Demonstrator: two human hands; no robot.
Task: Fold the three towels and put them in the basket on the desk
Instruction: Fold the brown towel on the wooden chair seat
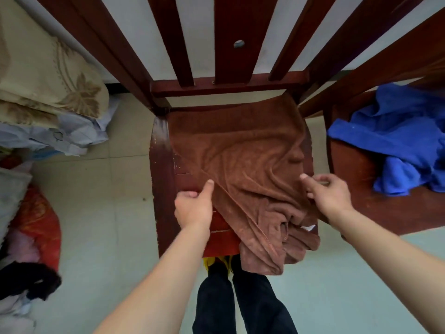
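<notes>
A brown towel (pixel 240 150) lies spread and creased over the seat of a dark red wooden chair (pixel 160 165), its near end bunched and hanging over the front edge. My left hand (pixel 193 206) pinches the towel's left edge near the seat's front. My right hand (pixel 330 194) grips the towel's right side, thumb on top. A blue towel (pixel 395 141) lies crumpled on a second red chair (pixel 356 179) to the right. No basket and no third towel are in view.
Slatted chair backs (pixel 226 44) rise ahead against a white wall. Piled bedding and clothes (pixel 48 92) crowd the left side, with a red bundle (pixel 38 225) and a dark garment (pixel 26 283) on the tiled floor. My legs (pixel 243 297) stand right in front of the chair.
</notes>
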